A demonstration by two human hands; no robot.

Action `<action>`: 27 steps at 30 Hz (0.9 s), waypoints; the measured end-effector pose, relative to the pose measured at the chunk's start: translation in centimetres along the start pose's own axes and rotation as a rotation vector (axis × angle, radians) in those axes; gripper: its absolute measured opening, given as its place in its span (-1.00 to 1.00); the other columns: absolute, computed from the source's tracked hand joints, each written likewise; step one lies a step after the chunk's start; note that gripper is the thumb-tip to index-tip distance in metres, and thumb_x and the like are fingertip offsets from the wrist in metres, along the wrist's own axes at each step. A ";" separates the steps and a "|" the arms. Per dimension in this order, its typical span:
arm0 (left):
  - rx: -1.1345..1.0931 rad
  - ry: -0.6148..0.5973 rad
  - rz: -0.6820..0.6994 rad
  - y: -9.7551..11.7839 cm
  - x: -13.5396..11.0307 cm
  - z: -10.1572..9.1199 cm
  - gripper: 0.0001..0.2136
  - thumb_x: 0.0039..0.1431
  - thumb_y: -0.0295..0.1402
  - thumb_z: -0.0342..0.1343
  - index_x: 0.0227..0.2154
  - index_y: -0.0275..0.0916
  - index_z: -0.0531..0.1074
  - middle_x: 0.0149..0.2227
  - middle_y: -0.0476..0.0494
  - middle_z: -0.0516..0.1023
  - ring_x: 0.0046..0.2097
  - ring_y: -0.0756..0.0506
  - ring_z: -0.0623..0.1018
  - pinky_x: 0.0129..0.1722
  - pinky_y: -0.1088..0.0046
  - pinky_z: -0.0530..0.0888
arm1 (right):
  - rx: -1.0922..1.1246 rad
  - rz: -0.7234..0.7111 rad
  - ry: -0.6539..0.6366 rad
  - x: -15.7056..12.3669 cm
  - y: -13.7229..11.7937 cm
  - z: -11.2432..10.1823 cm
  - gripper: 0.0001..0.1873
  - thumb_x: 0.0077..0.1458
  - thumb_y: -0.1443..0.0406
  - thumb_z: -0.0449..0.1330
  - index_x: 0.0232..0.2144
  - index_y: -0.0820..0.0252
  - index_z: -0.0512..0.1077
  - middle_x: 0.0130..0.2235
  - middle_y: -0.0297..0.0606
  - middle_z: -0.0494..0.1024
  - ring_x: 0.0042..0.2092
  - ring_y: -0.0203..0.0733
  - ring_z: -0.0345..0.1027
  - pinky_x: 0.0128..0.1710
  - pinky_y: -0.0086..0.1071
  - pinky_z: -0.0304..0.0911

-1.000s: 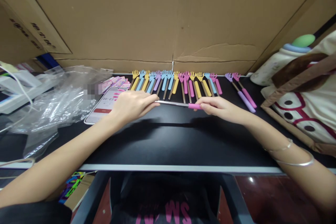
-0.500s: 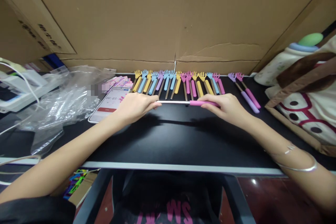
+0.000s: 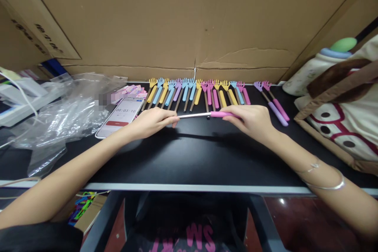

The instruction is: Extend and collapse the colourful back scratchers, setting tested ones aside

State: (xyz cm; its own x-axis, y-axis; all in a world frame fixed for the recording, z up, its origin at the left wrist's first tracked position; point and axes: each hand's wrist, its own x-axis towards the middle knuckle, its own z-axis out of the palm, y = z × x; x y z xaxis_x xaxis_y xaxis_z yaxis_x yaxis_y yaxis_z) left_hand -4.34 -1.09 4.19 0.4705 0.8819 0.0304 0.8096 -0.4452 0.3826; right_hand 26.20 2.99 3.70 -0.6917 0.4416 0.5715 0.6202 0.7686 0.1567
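Observation:
A telescopic back scratcher (image 3: 201,115) with a silver rod and a pink grip lies level just above the black table (image 3: 191,153). My left hand (image 3: 152,121) is closed on its claw end, which is hidden in the fingers. Around the pink grip my right hand (image 3: 251,119) is wrapped. Behind them lies a row of several folded scratchers (image 3: 195,93) in yellow, blue, purple and pink, claws toward the cardboard. Two more scratchers (image 3: 273,102), purple and pink, lie apart at the right.
A phone (image 3: 120,116) showing a timer lies left of my left hand. Crumpled clear plastic bags (image 3: 59,114) cover the left side. A cardboard wall (image 3: 189,19) closes the back. A white and brown bag (image 3: 342,106) and a bottle (image 3: 313,73) stand at the right.
The pink grip and my right hand have moved a little right, away from my left hand. More silver rod shows between the hands.

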 end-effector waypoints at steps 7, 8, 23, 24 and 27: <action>0.382 0.278 -0.014 0.2 -0.3 0.7 -0.56 0.33 -0.04 -0.26 -0.27 -0.13 0.48 -0.39 -0.05 0.58 -0.39 -0.06 0.51 -0.50 0.50 0.15 | -0.045 0.012 -0.005 0.1 0.0 -0.5 -0.66 0.26 0.11 0.00 -0.23 0.12 0.51 -0.35 -0.35 0.63 -0.42 -0.31 0.47 -0.48 -0.45 0.15; 0.428 0.325 -0.004 0.2 -0.4 0.7 -0.55 0.33 -0.04 -0.26 -0.25 -0.14 0.49 -0.37 -0.07 0.59 -0.38 -0.07 0.52 -0.51 0.50 0.14 | -0.052 0.011 0.008 0.1 0.0 -0.6 -0.67 0.26 0.12 0.00 -0.22 0.12 0.50 -0.33 -0.35 0.63 -0.42 -0.31 0.46 -0.48 -0.45 0.15; 0.596 0.482 0.153 0.1 -0.8 0.1 -0.59 0.34 -0.06 -0.22 -0.20 -0.06 0.53 -0.32 -0.06 0.62 -0.31 -0.06 0.56 -0.50 0.47 0.19 | 0.046 -0.049 -0.063 0.3 0.7 -0.8 -0.68 0.26 0.12 0.01 -0.17 0.08 0.50 -0.28 -0.33 0.64 -0.35 -0.29 0.48 -0.39 -0.45 0.21; 0.596 0.481 0.152 0.1 -0.8 0.1 -0.59 0.34 -0.07 -0.22 -0.21 -0.07 0.53 -0.31 -0.06 0.62 -0.32 -0.06 0.56 -0.50 0.47 0.19 | 0.051 -0.049 -0.064 0.3 0.7 -0.8 -0.69 0.26 0.13 0.02 -0.17 0.08 0.50 -0.29 -0.33 0.63 -0.34 -0.29 0.48 -0.40 -0.46 0.20; 0.595 0.482 0.144 0.1 -0.7 0.4 -0.59 0.35 -0.07 -0.22 -0.23 -0.09 0.52 -0.30 -0.06 0.62 -0.32 -0.06 0.57 -0.51 0.45 0.18 | 0.060 -0.044 -0.068 0.2 0.7 -0.8 -0.71 0.25 0.14 0.04 -0.19 0.09 0.50 -0.30 -0.34 0.63 -0.34 -0.30 0.48 -0.42 -0.47 0.18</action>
State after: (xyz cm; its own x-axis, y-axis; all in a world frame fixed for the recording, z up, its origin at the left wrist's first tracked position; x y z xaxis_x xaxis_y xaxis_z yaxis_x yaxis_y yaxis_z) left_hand -4.45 -1.82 3.83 0.4917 0.7184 0.4921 0.8680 -0.4491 -0.2116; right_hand 26.76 3.25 4.57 -0.7427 0.4357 0.5084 0.5668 0.8134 0.1310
